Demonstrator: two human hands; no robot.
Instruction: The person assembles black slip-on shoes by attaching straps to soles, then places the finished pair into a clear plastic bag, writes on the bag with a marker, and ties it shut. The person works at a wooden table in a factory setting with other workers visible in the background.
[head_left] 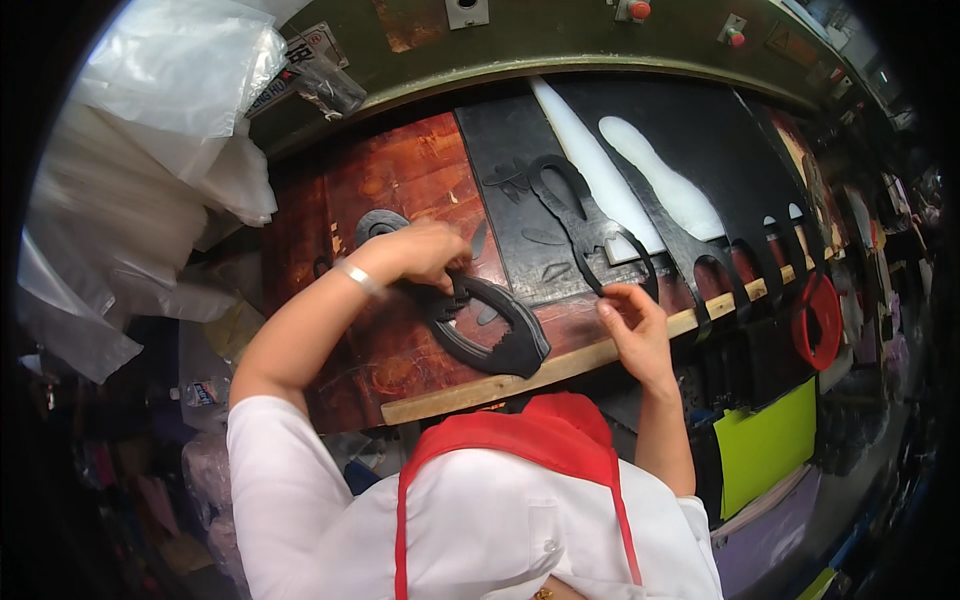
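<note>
My left hand (432,252) is closed, its bent fingers at the narrow middle of a stack of black, flat cut-out pieces (492,362) with a loop at each end. The hand hides the stack's waist. At the right, my right hand (637,328) pinches the near edge of a single black cut-out piece (592,222), similar in outline, which lies over a black sheet (490,150). Thin leaf-shaped black offcuts (543,237) lie beside that piece. The black material looks like rubber or foam; I cannot tell which.
A worn reddish-brown board (400,165) covers the worktop, with a wooden strip (450,398) along its near edge. White shapes (665,185) show among black sheets at right. Black strips and a red ring (818,322) hang there. Clear plastic bags (160,170) crowd the left. A green machine (560,40) spans the back.
</note>
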